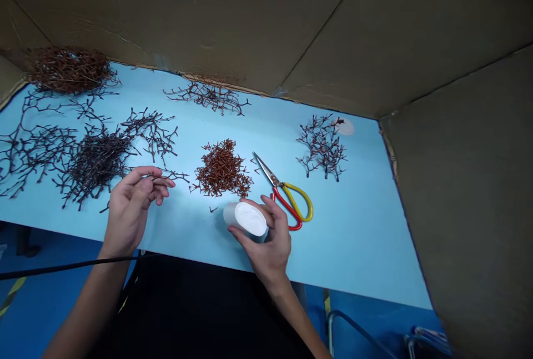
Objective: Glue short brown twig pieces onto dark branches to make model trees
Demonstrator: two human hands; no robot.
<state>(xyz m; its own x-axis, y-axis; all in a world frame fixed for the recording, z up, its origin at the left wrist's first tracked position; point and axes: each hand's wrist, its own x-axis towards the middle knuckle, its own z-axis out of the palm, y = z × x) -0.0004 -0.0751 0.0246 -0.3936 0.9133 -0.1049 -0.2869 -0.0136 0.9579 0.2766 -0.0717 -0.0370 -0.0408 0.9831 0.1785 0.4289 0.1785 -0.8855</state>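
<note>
Black clothing (195,314) fills the bottom middle of the view, a forearm reaching past it on each side; above it, the right hand (272,242) curls around a white container (251,219), its grip opened only to the container's width, thumb on the near side and fingers on the far side; the container is tilted, its pale oval end facing the camera, just in front of a heap of short rust-brown pieces (222,170). The left hand (129,203) has its grip nearly closed, thumb against fingers, on a branched twig (180,175) that points right toward that heap; beside this hand lies a dense pile of dark twigs (97,161), spreading left across the light-blue tabletop (353,237).

Scissors (275,181) with one red and one yellow handle lie behind the right hand, blades slightly parted; a brown tangle (69,70) sits in the far left corner; long thin stems (212,96) lie along the back edge; farther right, a smaller twig cluster (325,150) lies beside a white round patch (345,126); cardboard walls (250,20) stand behind and to the right.
</note>
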